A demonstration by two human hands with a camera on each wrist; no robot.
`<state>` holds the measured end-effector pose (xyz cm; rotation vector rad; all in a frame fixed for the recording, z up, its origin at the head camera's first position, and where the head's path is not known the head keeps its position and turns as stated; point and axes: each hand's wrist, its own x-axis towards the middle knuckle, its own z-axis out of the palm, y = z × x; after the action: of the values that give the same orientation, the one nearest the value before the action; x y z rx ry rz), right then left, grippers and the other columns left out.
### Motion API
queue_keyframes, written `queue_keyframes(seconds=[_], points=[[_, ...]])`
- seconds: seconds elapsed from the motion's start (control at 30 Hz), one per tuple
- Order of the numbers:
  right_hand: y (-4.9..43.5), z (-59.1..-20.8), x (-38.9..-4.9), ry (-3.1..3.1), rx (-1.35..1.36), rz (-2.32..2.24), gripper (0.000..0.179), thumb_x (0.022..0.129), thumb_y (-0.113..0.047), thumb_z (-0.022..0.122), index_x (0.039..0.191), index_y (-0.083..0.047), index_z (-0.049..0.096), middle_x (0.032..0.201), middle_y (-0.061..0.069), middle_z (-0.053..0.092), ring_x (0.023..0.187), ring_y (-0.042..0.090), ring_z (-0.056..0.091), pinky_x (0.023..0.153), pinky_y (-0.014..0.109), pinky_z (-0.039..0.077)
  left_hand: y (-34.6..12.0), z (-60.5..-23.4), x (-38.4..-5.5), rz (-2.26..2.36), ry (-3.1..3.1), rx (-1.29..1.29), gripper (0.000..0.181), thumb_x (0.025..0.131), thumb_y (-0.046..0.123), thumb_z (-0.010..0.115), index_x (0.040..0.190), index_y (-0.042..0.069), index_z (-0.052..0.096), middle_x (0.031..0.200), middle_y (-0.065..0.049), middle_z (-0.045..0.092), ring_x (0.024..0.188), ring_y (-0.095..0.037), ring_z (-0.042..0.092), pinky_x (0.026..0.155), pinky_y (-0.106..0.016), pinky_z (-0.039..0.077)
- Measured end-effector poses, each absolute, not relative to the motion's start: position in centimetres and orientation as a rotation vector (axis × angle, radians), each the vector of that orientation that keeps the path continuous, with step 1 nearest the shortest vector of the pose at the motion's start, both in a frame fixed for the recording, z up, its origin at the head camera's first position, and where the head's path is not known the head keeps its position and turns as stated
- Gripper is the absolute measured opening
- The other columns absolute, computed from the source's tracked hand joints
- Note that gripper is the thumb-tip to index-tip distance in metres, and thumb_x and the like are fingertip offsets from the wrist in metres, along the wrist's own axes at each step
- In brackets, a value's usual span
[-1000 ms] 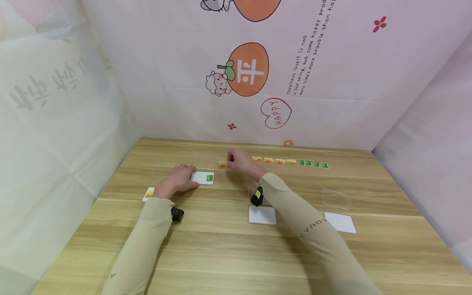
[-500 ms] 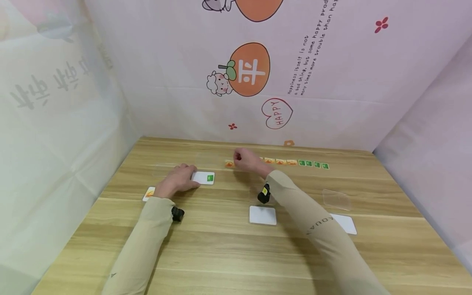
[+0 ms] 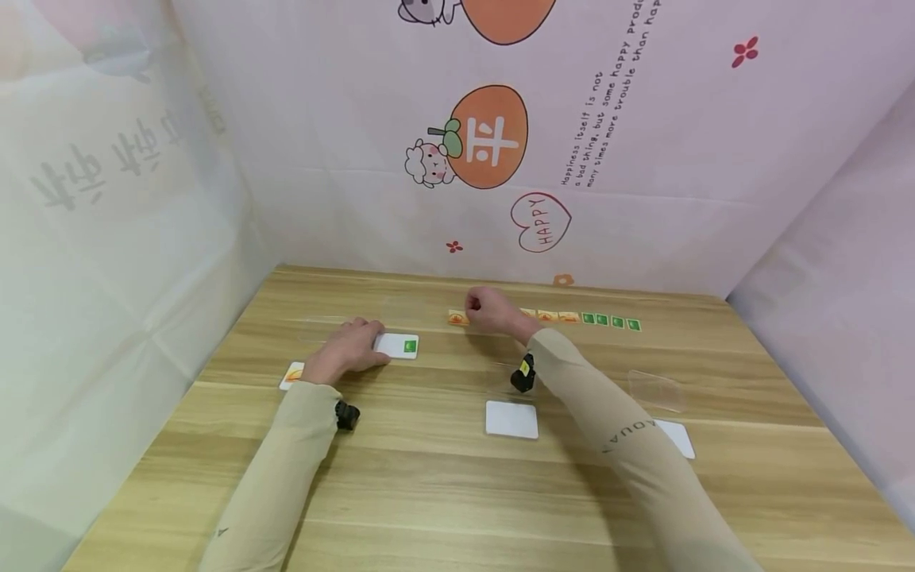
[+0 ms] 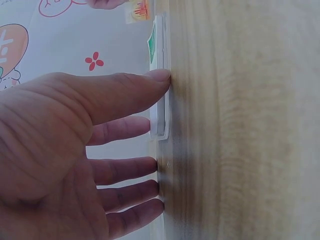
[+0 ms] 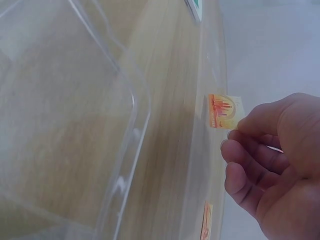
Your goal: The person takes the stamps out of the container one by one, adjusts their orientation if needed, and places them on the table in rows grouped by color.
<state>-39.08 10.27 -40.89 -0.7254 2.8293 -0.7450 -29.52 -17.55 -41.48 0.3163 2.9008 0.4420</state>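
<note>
My left hand (image 3: 347, 348) holds a flat white rectangular piece (image 3: 390, 345) down on the table, thumb at its near edge and index finger across from it. A green square sticker (image 3: 411, 346) lies on the right part of this piece. In the left wrist view the white piece (image 4: 161, 107) shows edge-on, and the other fingers reach down beside it. Further back, my right hand (image 3: 493, 311) pinches a small orange sticker (image 3: 457, 318) by its corner. The right wrist view shows red printing on this sticker (image 5: 223, 111), with thumb and index finger at its edge.
A row of orange stickers (image 3: 547, 316) and green stickers (image 3: 603, 320) runs along the back. White pieces lie in the middle (image 3: 511, 419), at right (image 3: 676, 439) and behind the left wrist (image 3: 291, 375). Clear plastic covers (image 3: 656, 391) lie among them.
My right hand has moved a little to the right along the row, with an orange sticker still showing at its fingertips. The left hand stays on the white piece.
</note>
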Motion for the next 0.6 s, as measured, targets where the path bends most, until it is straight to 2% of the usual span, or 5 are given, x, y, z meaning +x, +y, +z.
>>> queue_keyframes(seconds=[0.23, 0.6], points=[[10.9, -41.0, -39.7, 2.817, -0.711, -0.791, 0.008, 0.088, -0.004, 0.056, 0.088, -0.006, 0.064, 0.083, 0.006, 0.063, 0.074, 0.015, 0.055, 0.066, 0.025, 0.045, -17.7, -41.2, -29.3, 0.455, 2.901, 0.325, 0.061, 0.091, 0.036, 0.068, 0.140, 0.005, 0.048, 0.138, -0.023, 0.050, 0.117, -0.038, 0.049, 0.098, -0.052, 0.042], [11.9, -40.7, -40.4, 2.837, -0.691, -0.778, 0.009, 0.091, -0.005, 0.057, 0.093, -0.004, 0.066, 0.090, 0.009, 0.066, 0.080, 0.017, 0.056, 0.071, 0.027, 0.046, -17.6, -41.2, -29.3, 0.454, 2.904, 0.319, 0.062, 0.091, 0.036, 0.068, 0.141, 0.005, 0.048, 0.139, -0.022, 0.050, 0.118, -0.037, 0.049, 0.100, -0.052, 0.041]])
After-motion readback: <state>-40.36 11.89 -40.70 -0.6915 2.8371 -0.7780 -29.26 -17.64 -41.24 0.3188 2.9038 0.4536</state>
